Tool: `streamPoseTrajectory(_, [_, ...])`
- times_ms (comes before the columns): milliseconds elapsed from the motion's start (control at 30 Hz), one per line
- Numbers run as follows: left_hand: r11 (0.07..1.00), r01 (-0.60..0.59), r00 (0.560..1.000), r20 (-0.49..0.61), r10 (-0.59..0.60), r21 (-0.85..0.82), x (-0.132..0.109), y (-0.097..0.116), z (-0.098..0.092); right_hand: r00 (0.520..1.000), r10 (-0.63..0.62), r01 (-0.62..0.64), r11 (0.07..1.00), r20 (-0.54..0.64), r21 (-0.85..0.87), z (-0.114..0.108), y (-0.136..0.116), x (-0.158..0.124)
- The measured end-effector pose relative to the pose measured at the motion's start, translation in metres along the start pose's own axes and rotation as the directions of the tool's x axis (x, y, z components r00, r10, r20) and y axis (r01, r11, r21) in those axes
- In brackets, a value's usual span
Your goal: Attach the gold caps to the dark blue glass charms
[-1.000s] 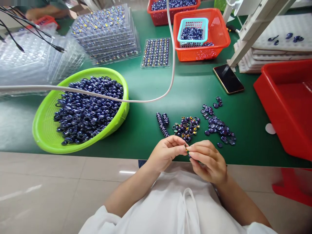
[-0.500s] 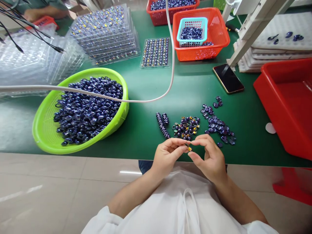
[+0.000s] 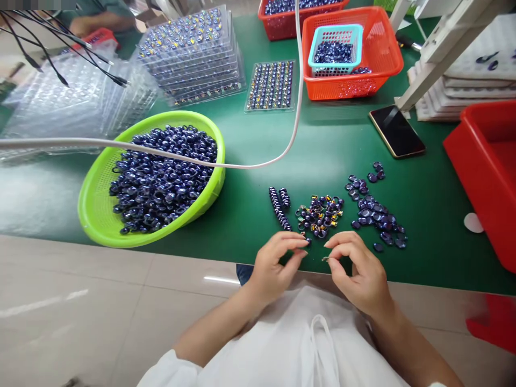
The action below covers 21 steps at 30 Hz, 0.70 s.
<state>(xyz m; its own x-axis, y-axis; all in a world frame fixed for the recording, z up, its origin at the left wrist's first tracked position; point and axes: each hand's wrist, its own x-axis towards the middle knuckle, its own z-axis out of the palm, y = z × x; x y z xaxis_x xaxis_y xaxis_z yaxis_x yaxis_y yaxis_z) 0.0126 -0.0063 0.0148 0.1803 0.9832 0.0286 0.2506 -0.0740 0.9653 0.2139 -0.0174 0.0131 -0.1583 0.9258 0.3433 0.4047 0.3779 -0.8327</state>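
Observation:
My left hand (image 3: 278, 263) is just over the table's front edge, thumb and fingertips apart. A small dark glossy piece (image 3: 308, 242) is by its fingertips; whether they touch is unclear. Facing it, my right hand (image 3: 358, 269) pinches a small thin piece (image 3: 324, 259) between thumb and finger, too small to name. Beyond both hands lies a pile of dark ring-shaped parts with yellow bits (image 3: 320, 215). Two rows of dark rings (image 3: 279, 208) lie left of that pile. Flat dark oval caps (image 3: 374, 212) are scattered to its right.
A green basket (image 3: 86, 215) full of dark rings stands left. A white cable (image 3: 258, 165) crosses above the table. Behind are stacked clear trays (image 3: 201, 80), a filled tray (image 3: 271, 86), and an orange basket (image 3: 350, 88). A phone (image 3: 397, 131) and red bin (image 3: 479, 177) are right.
My hands have moved apart from their meeting point. The yellow-marked part that was between them is no longer seen there; my right fingers now pinch a small thin piece. The view has shifted left.

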Motion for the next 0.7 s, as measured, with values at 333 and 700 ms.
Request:
streamPoseTrajectory(333, [0.61,-0.439,0.898,0.318,0.303,0.66,0.045,-0.011,-0.035,0.998,0.036,-0.037,0.999,0.057,0.007,0.0,-0.001,0.004])
streamPoseTrajectory(700, [0.982,-0.101,0.994,0.057,0.093,0.157,0.035,0.011,-0.02,1.0,-0.001,0.002,0.998,-0.012,0.062,0.002,-0.006,0.004])
